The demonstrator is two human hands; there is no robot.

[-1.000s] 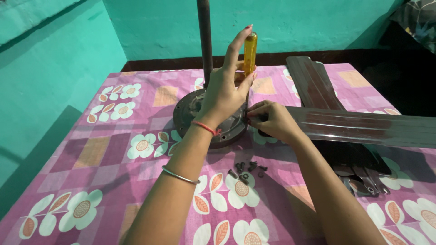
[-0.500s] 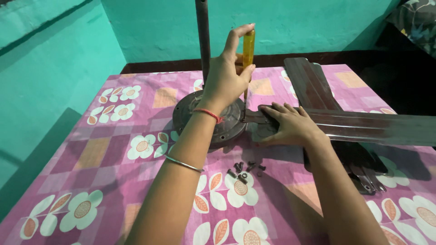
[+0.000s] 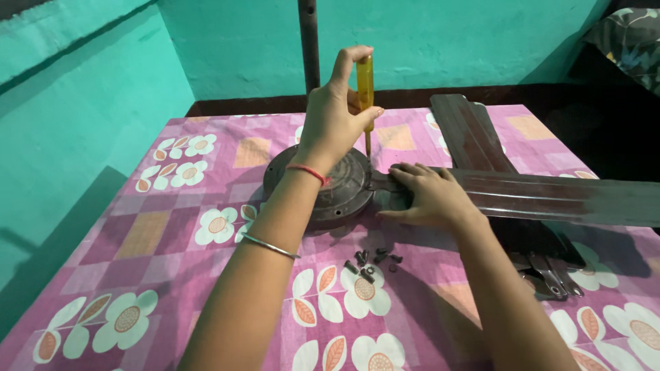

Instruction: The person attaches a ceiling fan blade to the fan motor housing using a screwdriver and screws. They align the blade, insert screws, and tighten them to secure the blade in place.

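Fan motor and blade on a flowered cloth, screwdriver upright at the joint.

The pink floral cloth [image 3: 137, 233] runs out of frame at left and bottom. The long blade [image 3: 570, 199] is cut off at right, its root pinned under the flat, spread right hand [image 3: 426, 196]. The motor housing [image 3: 337, 189] is half hidden by the left hand [image 3: 333, 120], which is closed around the yellow screwdriver [image 3: 366, 86]. Loose screws [image 3: 371, 261] lie near.

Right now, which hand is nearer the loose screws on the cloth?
Right. The right hand presses the fan blade just above the screws; the left hand holds the screwdriver higher, over the motor.
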